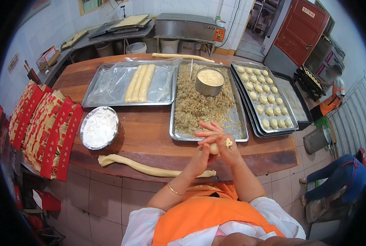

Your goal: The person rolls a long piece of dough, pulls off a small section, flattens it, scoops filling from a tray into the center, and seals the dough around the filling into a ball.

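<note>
My left hand (199,160) and my right hand (228,152) are cupped together over the table's front edge. Between the palms sits a pale dough ball (214,149), partly hidden by fingers and thumbs. A small twisted nub of dough (228,143) sticks out beside my right hand. Just beyond my hands, a metal tray (238,130) holds crumbly brown filling (199,104). In that filling rests a round metal container (209,89) of pale grains, with a blade-like tool (191,69) upright next to it. A long dough rope (150,167) lies along the front edge, its right end behind my left forearm.
Stacked trays (234,67) at right carry rows of round dough pieces. Left of the filling, another tray (125,104) holds dough strips under plastic film (109,84). A bowl of white flour (99,128) and red-and-gold packaging (47,127) stand at left. Two people (332,96) are at right.
</note>
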{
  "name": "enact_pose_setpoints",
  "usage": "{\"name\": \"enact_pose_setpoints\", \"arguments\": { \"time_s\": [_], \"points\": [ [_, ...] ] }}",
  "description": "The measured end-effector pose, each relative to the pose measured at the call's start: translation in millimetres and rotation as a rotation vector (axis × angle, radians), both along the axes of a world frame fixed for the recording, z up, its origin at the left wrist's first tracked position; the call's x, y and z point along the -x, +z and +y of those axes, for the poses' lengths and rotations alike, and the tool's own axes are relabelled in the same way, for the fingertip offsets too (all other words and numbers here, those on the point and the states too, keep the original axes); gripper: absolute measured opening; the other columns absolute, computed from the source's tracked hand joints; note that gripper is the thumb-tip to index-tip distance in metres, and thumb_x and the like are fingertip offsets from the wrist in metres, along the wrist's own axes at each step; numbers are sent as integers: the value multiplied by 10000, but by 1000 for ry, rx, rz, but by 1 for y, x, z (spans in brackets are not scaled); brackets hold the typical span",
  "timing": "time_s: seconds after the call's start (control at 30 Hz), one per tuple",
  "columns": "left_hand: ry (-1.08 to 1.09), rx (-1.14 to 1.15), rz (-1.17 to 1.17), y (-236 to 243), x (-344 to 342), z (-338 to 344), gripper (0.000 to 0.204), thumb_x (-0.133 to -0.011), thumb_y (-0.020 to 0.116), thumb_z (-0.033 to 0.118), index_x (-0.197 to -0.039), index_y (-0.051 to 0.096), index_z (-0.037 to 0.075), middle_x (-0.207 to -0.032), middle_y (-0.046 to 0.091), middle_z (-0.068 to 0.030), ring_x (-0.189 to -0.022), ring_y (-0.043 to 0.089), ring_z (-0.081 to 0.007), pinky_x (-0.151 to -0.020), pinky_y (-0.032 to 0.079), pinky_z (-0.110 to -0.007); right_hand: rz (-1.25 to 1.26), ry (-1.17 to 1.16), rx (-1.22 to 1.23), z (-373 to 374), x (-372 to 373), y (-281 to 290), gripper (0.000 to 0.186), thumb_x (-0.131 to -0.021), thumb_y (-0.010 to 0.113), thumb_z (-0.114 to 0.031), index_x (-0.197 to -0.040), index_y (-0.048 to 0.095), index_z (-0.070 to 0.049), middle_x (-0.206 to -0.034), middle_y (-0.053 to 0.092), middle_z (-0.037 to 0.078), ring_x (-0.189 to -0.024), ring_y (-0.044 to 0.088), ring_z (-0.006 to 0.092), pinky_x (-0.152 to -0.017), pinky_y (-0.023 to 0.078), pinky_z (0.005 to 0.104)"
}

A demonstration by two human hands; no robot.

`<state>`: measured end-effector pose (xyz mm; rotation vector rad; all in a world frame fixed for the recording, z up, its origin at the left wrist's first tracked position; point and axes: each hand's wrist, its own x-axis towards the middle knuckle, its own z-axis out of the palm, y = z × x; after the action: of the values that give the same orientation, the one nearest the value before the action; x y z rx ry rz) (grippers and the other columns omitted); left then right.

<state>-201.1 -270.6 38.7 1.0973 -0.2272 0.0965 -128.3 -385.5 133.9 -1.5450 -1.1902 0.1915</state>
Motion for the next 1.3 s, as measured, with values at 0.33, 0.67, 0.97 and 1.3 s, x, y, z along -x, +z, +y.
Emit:
{"name": "enact_pose_setpoints", "arguments": {
  "time_s": [0.33,0.67,0.97,1.3],
  "points": [
    [141,366,73,26,7,-5,423,-1043,496,452,-1227,430,77,-1068,614,-82,-856,632,-141,-678,530,-274,-210,-351,325,-20,10,29,214,-854,778,-147,-1008,682,-34,-740,650,49,-596,569,119,-541,456,264],
    [-8,628,122,28,10,4,337,-1065,476,388,-1248,453,106,-965,605,-72,-710,556,-116,-549,445,-230,-156,-229,321,-25,4,36,135,-829,778,-47,-926,685,-33,-727,616,33,-615,547,83,-546,433,241],
    [110,314,117,27,17,2,402,-1088,364,444,-1185,492,76,-884,587,-73,-623,522,-100,-515,406,-221,-342,-95,296,-25,2,38,107,-826,741,-13,-909,682,-45,-834,662,75,-725,635,211,-604,495,311],
    [87,90,324,21,17,11,509,-1093,278,486,-1223,524,60,-838,564,-12,-605,465,-70,-490,350,-212,-390,5,353,-26,1,34,107,-805,720,5,-880,653,-32,-840,639,114,-789,641,307,-665,530,377]
  ]
}}
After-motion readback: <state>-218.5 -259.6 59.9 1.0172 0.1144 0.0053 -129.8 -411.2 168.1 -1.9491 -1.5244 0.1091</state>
